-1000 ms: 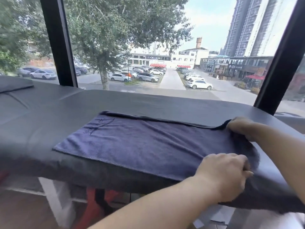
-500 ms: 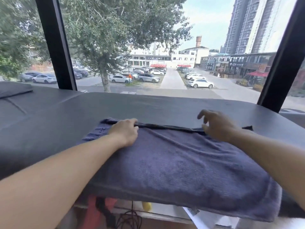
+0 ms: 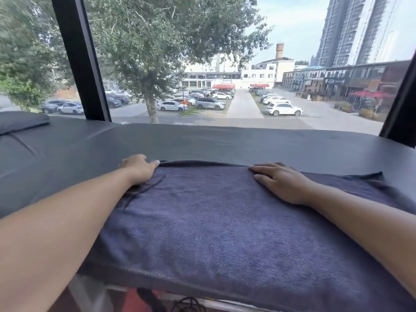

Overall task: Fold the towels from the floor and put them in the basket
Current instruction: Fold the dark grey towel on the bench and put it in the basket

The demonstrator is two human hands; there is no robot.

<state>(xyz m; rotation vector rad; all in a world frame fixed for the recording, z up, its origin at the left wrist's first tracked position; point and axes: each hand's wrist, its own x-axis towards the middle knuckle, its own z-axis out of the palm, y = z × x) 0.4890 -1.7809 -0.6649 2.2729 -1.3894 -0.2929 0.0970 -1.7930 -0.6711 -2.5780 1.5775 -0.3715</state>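
Towel [image 3: 225, 233] is pressed flat by left hand [image 3: 139, 168], right hand [image 3: 281, 183]; overhang past desk [image 3: 225, 143] near edge might get dragged off.

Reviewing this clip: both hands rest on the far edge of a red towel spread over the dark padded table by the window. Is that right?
Not quite: the towel is dark blue, not red. The head view shows the left hand and right hand at its far edge, on the dark padded table by the window.

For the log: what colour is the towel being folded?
Dark navy blue towel, plain; head view.
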